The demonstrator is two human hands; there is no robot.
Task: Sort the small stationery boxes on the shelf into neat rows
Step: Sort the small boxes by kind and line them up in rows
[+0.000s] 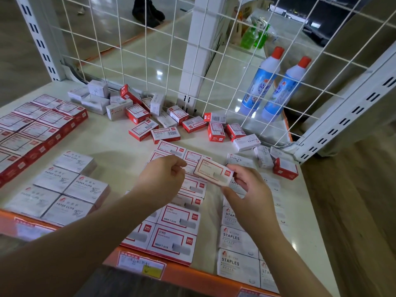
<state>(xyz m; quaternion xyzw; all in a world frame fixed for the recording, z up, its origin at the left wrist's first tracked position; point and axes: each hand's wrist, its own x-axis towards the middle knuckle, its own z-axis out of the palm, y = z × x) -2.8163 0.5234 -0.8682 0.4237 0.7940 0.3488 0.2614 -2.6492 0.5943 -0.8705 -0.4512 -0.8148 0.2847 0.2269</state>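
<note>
Single head-worn wide-angle cam, looking fwd and steeply down, close over cream shelf. Orange front edge at 6 o'clock, wire grid back at 12. Both forearms enter from 6–7 o'clock. Edges bent by lens. No 2nd view.

My shelf is a pale cream board with an orange front edge bearing price labels. At the left of the frame lie rows of red-sided boxes, below them a block of paper clip boxes. Lower centre holds two columns of red-framed staple boxes, lower right white staples boxes. Across the upper middle, loose boxes lie jumbled against the wire grid.
</note>
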